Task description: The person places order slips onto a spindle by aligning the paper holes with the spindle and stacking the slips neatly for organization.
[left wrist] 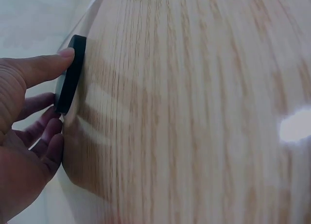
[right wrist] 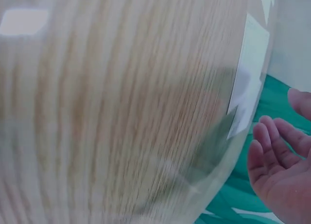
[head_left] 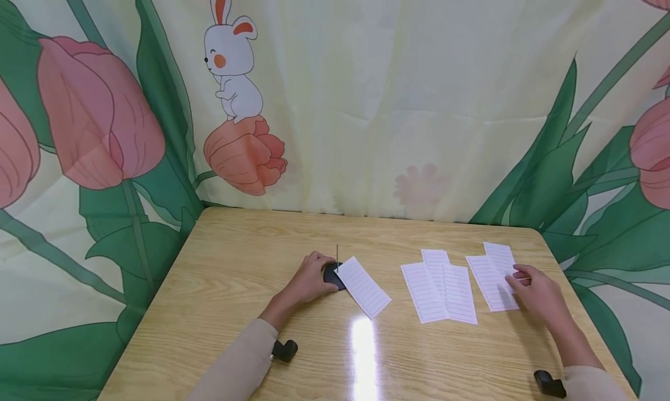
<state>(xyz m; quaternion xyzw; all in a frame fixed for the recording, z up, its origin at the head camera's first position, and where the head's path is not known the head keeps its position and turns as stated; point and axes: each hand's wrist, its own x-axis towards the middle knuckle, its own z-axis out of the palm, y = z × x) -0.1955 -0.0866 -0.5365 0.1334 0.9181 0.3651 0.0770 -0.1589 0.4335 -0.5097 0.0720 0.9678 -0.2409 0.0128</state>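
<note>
mid-tabletop, left hand (head_left: 309, 279) clasps the black spike base (head_left: 332, 274) holding one slip; right hand (head_left: 539, 293) rests loose-fingered on the right-edge slips (head_left: 494, 276), lifting one seems next

A light oak-grain wooden table with rounded corners (head_left: 235, 255) stands against a pale cream fabric backdrop (head_left: 398, 98) printed with large pink tulips, green leaves and a white cartoon rabbit (head_left: 232, 57) on an orange flower. A bright glare, probably from an overhead lamp, gleams on the tabletop.
</note>
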